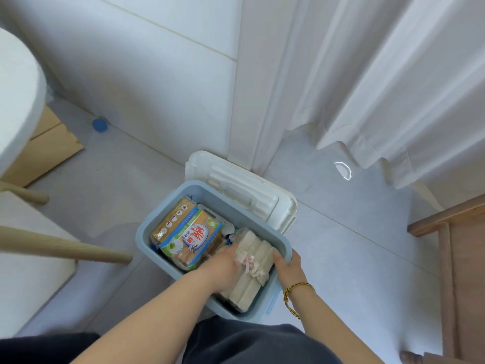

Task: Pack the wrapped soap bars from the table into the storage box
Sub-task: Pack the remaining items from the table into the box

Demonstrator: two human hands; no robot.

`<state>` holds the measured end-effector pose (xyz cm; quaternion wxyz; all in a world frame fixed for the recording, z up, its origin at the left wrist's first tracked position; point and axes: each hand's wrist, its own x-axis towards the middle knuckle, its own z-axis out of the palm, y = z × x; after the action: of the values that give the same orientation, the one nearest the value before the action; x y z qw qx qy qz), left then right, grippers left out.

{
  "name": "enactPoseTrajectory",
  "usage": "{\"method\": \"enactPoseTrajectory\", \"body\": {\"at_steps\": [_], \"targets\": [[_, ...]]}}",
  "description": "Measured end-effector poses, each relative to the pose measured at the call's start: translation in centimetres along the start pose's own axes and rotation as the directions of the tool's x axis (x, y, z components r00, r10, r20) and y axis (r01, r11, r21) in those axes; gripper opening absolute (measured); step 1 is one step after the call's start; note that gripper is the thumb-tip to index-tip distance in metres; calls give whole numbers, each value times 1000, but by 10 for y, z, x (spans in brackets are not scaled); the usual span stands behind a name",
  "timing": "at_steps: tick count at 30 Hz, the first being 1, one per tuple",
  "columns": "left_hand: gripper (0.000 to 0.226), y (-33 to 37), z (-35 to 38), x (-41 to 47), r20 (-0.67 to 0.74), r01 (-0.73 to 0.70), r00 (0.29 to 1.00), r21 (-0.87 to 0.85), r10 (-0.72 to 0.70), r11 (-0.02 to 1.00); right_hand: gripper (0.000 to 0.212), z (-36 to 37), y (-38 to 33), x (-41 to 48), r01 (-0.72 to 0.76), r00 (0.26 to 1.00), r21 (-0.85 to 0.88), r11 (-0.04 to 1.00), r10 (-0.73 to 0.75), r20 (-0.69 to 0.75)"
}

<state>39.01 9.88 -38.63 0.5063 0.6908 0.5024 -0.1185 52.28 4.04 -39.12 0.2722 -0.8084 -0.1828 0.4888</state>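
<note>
Down in the blue storage box, the ribbon-tied bundle of wrapped soap bars lay against its right wall, with a printed soap pack on the box's left. The left hand clutched the bundle's side; the right hand gripped the box's right rim, thumb inside.

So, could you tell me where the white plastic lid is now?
In the head view, the white plastic lid sits centre-right, behind the light blue plastic storage box, by the white wall.
</note>
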Motion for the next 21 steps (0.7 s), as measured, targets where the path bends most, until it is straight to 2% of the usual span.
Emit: {"method": "enactPoseTrajectory", "body": {"at_steps": [2, 4, 6, 9, 11, 15, 18, 19, 21], "targets": [[50, 6, -14, -18, -72, -24, 997, 21, 25, 999, 63, -7, -10, -7, 44, 998, -49, 998, -46, -46], [46, 14, -30, -40, -152, -52, 987, 3, 51, 999, 61, -15, -27, -20, 131, 987, -191, 973, -147, -72], [44, 20, -52, -71, -264, -97, 961, -59, 78, 994, 52, -20, -51, -41, 259, 961, -263, 929, -275, -26], [39, 28, -83, -123, -422, -198, 897, -127, 128, 972, 30, -23, -87, -68, 394, 919, -209, 895, -385, 82], [34, 27, -102, -169, -531, -285, 826, -105, 189, 953, 18, -18, -116, -93, 474, 880, -140, 869, -461, 114], [22, 3, -128, -262, -757, -406, 607, -33, 242, 913, 18, 12, -173, -150, 616, 776, -82, 783, -587, 231], [26, -36, -138, -326, -905, -322, 403, -3, 134, 947, 21, 54, -203, -199, 724, 658, -40, 688, -673, 337], [23, -53, -141, -342, -941, -274, 327, -11, 82, 962, 21, 69, -209, -214, 748, 625, -21, 663, -693, 360], [20, -90, -145, -371, -994, -186, 100, -69, -51, 980, 19, 104, -216, -243, 800, 546, 2, 600, -731, 409]]}}
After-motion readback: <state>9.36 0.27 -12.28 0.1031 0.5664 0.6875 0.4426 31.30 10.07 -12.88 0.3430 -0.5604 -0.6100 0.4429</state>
